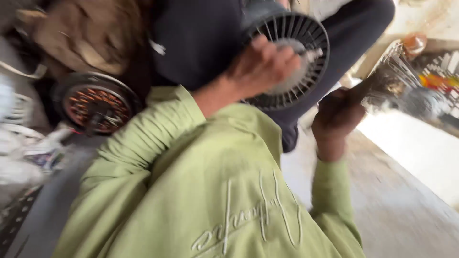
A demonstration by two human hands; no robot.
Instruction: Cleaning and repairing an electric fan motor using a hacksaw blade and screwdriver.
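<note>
My left hand [264,67] grips a round black fan part with radial ribs [299,33], held against my dark-trousered lap. Its fingers lie over the pale hub in the middle of the part. My right hand [337,118] is closed on the dark handle of a brush-like tool [375,85], just right of the ribbed part and below it. The tool is blurred by motion, and its tip points up to the right. My green long-sleeved shirt [205,191] fills the lower half of the view.
A round motor with copper-coloured windings [95,102] lies at the left among white cables and clutter. A wire fan guard [399,59] and colourful bits sit at the upper right. Concrete floor [401,200] runs along the right.
</note>
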